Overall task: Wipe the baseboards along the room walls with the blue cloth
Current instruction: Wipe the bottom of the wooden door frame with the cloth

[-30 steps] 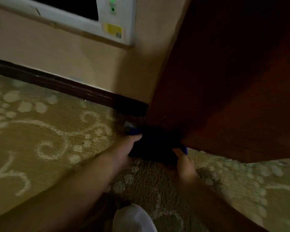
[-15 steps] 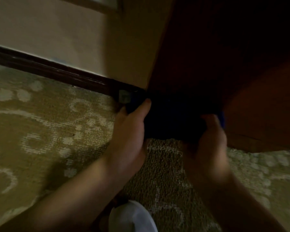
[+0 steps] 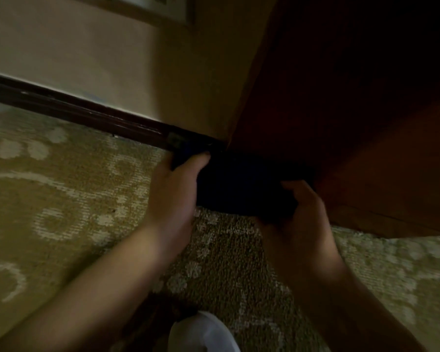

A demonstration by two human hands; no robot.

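The blue cloth looks almost black in the dim light and is stretched between both hands just above the carpet. My left hand grips its left end, close to where the dark glossy baseboard meets the corner. My right hand holds the cloth's right end, in front of the foot of a dark red-brown wooden panel. The baseboard runs from the left edge down to the corner; its last stretch is hidden behind the cloth.
A beige wall rises above the baseboard, with a framed fixture at the top. Patterned olive carpet covers the floor. A white rounded object sits at the bottom edge between my forearms.
Both hands with the cloth have come up from the carpet toward the corner and look larger in view. The view has dropped, so the wall fixture has slid mostly out of the top.
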